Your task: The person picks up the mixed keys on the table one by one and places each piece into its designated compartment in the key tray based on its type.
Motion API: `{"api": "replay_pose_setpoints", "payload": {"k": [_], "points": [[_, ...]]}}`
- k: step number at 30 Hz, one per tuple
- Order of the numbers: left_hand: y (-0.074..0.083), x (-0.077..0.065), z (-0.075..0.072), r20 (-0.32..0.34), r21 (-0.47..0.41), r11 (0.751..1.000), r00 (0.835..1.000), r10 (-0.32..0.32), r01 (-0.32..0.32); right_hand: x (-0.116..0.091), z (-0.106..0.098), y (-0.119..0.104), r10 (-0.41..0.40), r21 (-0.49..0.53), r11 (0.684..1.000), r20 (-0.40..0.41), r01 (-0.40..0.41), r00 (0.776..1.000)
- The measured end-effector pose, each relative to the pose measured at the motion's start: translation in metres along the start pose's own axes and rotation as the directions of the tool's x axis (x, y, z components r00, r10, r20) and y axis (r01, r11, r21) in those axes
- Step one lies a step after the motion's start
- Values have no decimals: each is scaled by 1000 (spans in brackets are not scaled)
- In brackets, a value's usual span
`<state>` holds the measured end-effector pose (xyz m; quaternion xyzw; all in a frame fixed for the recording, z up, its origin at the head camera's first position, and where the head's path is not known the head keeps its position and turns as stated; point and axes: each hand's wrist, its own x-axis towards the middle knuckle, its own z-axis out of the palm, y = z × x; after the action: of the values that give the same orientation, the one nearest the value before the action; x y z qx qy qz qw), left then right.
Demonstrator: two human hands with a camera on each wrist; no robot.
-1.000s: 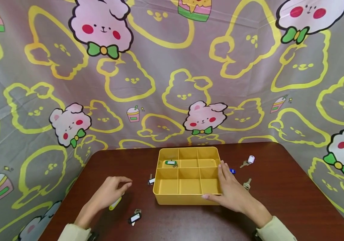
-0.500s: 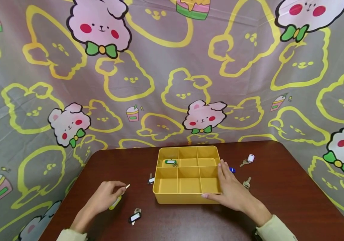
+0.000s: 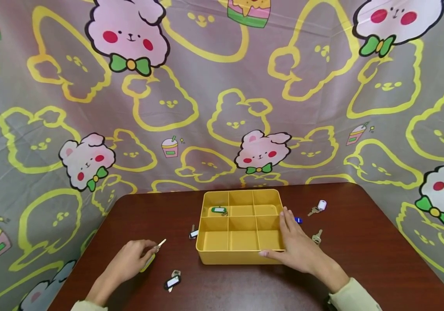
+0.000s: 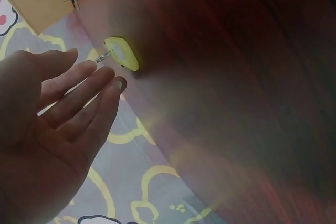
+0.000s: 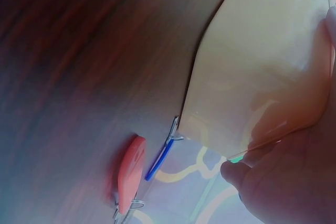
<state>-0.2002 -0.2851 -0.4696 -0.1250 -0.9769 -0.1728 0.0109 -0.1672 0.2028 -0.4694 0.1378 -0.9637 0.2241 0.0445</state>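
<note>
Near the left edge of the table point(image 3: 245, 289), the person's left hand point(image 3: 130, 259) is hovering at a key point(image 3: 162, 244) with a yellow tag point(image 3: 148, 262), thumb and fingers parted and relaxed; whether a fingertip is touching it, I cannot tell. The right hand point(image 3: 301, 248) is spreading along the near right corner of a yellow box point(image 3: 241, 258), thumb over its front rim, apparently steadying it.

The step in hand seems to be reaching for that key; the next move is probably calling for thumb and fingers to be pinching it off the flat wood.

A green-tagged key point(image 3: 218, 210) is lying in the box's far left compartment. Toward the table's near edge a black-tagged key point(image 3: 172, 282) is resting; toward its far right corner, a white-tagged key point(image 3: 321, 205). A blue tag point(image 3: 298, 220) is showing beside the box's right wall. Beyond the table's far edge a cartoon-printed curtain point(image 3: 206, 108) is hanging, wrapping both sides.
</note>
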Motion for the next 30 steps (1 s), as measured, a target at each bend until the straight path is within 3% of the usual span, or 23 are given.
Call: {"api": "replay_pose_setpoints", "payload": {"k": [13,21,30], "points": [[-8,-3,4,-2,125,987,995,99,-98,0,-1,1,1,4,1000,8,-1,1000],[-16,-7,9,-47,202,956,973,227,-213,0,-1,-1,5,4,1000,10,-5,1000],[-18,-9,12,-51,235,946,969,242,-224,1,-2,-2,11,1,1000,14,-11,1000]]}}
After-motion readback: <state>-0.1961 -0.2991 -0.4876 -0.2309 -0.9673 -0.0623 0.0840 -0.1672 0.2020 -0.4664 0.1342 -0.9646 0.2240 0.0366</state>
